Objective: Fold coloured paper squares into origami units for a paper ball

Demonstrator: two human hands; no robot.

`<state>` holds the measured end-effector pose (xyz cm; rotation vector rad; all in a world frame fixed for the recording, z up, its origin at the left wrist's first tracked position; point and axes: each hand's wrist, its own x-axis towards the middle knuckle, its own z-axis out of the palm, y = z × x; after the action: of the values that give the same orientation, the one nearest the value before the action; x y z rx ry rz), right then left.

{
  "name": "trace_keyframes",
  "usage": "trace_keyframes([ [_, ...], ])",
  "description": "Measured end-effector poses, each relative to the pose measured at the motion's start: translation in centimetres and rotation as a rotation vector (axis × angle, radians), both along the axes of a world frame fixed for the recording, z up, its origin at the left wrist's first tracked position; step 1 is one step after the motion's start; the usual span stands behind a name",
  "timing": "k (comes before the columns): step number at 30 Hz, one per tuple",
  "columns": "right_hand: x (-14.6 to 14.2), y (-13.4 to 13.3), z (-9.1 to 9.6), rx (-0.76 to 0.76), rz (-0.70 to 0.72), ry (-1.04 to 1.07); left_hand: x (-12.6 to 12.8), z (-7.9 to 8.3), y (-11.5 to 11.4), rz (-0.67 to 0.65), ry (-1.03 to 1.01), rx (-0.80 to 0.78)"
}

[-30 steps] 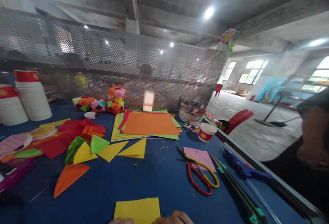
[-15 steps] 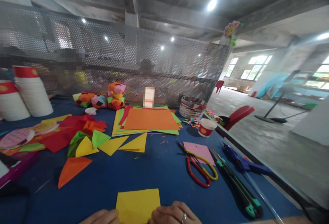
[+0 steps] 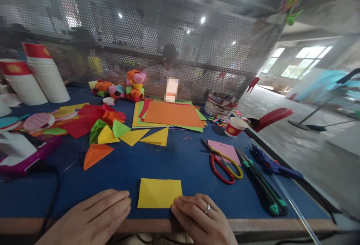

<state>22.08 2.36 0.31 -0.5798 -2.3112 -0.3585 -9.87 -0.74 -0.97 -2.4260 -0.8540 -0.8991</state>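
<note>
A folded yellow paper lies on the blue tabletop near the front edge. My right hand, with a ring on one finger, rests at the paper's lower right corner, fingertips curled down against its edge. My left hand lies flat on the table just left of the paper, fingers stretched toward it, a small gap between them and the sheet. Neither hand lifts anything.
Red and yellow scissors, a pink sheet, a green-tipped cutter and a blue glue gun lie to the right. Folded coloured triangles, a paper stack, stacked cups and a mesh screen lie farther back.
The view has tilted down, so both hands show far more fully. The yellow paper sits higher in view. A person at the right edge one second ago is gone.
</note>
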Motion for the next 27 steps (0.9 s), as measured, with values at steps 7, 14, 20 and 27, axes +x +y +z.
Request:
trace_keyframes([
  [7, -0.2, -0.4, 0.3, -0.031, -0.024, 0.002, 4.9, 3.4, 0.5, -0.1, 0.081, 0.058],
  [14, -1.5, -0.9, 0.1, -0.054, -0.05, 0.012, 5.6, 1.5, 0.8, -0.083, 0.076, 0.076],
  [20, -3.5, -0.7, -0.3, -0.105, -0.003, 0.04, 5.9, 0.9, 0.5, -0.071, 0.034, 0.1],
  [27, -1.7, -0.6, 0.3, -0.054, -0.045, 0.015, 6.9, 0.7, 0.5, -0.007, -0.091, 0.105],
])
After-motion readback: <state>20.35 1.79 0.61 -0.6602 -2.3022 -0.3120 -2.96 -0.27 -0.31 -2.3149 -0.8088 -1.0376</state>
